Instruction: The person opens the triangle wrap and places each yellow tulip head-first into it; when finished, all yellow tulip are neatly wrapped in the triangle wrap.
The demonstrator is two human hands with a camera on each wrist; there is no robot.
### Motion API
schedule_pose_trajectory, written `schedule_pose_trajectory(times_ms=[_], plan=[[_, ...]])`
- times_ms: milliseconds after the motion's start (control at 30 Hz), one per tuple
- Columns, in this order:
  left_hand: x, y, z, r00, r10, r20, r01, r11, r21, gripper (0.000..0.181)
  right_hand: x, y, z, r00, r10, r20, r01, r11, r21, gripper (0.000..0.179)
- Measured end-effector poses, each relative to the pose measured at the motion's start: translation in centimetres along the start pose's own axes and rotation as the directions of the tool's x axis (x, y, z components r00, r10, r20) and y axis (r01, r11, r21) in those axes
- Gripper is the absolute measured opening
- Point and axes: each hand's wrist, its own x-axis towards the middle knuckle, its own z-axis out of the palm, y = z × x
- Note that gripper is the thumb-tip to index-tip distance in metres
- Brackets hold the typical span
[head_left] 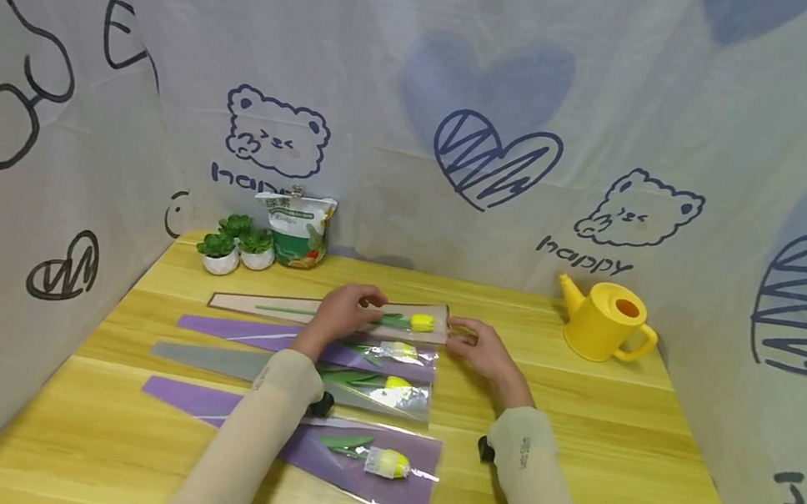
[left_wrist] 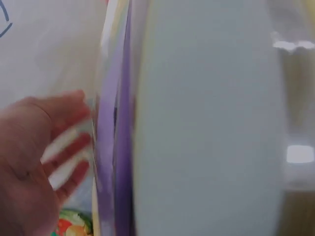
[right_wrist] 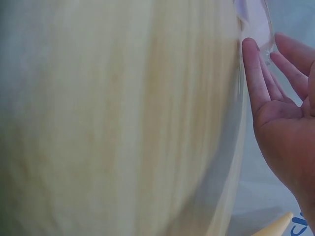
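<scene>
A yellow tulip (head_left: 422,322) with a green stem lies in a pale, dark-edged flower sleeve (head_left: 234,301), the farthest of several in a column. My left hand (head_left: 349,310) hovers over this sleeve near the stem, fingers loosely bent with nothing in them; the left wrist view shows them spread apart. At the sleeve's right end is my right hand (head_left: 484,348), its fingertips right at the edge. Its fingers look nearly straight in the right wrist view. Nearer me lie a purple sleeve (head_left: 213,327), a grey sleeve (head_left: 209,359) and another purple sleeve (head_left: 185,396), each with a yellow tulip.
A yellow watering can (head_left: 594,330) stands at the back right of the wooden table (head_left: 597,461). Small potted succulents (head_left: 220,255) and a green-and-white bag (head_left: 295,235) clipped at its top stand at the back left. Printed cloth (head_left: 362,222) hangs behind and on both sides.
</scene>
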Motion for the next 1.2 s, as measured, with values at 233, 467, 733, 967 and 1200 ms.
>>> schedule_pose_trajectory(times_ms=[233,467,733,967,1200], plan=[[-0.8,-1.2,-0.9,0.997,-0.073,0.002,0.073,0.995,0.069,0.022,0.2,0.0,0.2,1.0,0.015,-0.005,-0.015,1.0,0.003,0.051],[-1.0,-1.6,-0.4,0.998,-0.066,-0.004,0.066,0.997,0.032,0.024,0.3,0.1,0.2,1.0,0.006,-0.004,-0.006,1.0,-0.006,0.055],[-1.0,-2.3,-0.5,0.999,-0.018,0.049,0.02,0.998,-0.056,0.03,0.3,0.0,0.3,1.0,0.013,-0.014,-0.013,1.0,0.01,0.056],[-1.1,-2.3,-0.6,0.996,-0.011,0.093,0.018,0.997,-0.072,0.033,0.2,-0.1,0.4,1.0,0.022,-0.01,-0.022,1.0,0.008,0.057],[-1.2,-2.4,-0.4,0.996,-0.002,0.086,0.008,0.998,-0.066,0.032,0.1,-0.2,0.3,1.0,0.027,0.0,-0.027,1.0,0.001,0.058]])
